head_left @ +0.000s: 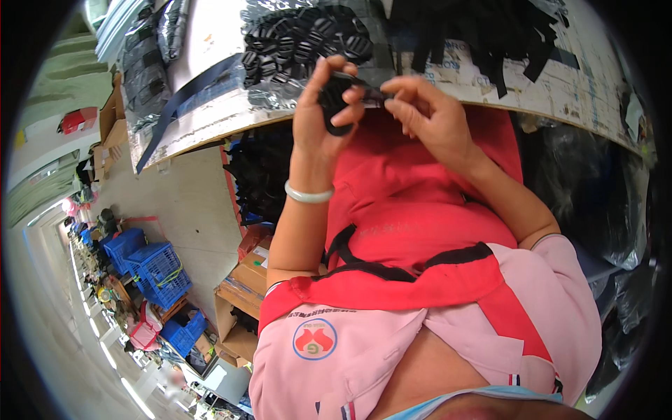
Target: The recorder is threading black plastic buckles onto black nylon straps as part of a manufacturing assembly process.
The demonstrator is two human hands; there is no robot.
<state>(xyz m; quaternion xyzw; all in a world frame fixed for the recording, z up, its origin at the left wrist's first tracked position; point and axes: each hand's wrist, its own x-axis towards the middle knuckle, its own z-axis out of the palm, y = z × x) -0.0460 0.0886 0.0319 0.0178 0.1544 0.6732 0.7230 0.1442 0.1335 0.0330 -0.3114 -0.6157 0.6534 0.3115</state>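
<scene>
Both hands are raised at the upper centre of the frame, in front of the near edge of a worktable (217, 131). Left hand (323, 115): palm turned partly inward, fingers curled around a black piece (334, 105), which shows between the fingers and the palm; its exact form is too dark to make out. A narrow part of the piece runs rightward from the left fingertips into the gap between the hands. Right hand (437, 126): thumb and forefinger pinched at the right end of that narrow part, the other fingers bent and holding nothing visible.

A pale bangle (309, 194) circles the left wrist. Just above the left hand, upper centre, black plastic buckles (280, 52) are heaped on clear plastic. Upper right: black straps (483, 28) lie in a loose pile, several ends hanging toward the table edge. Upper left: one dark strap (183, 94) lies slantwise over the table, its lower end past the edge. Lower left: blue crates (161, 273) stand near an open cardboard box (245, 283).
</scene>
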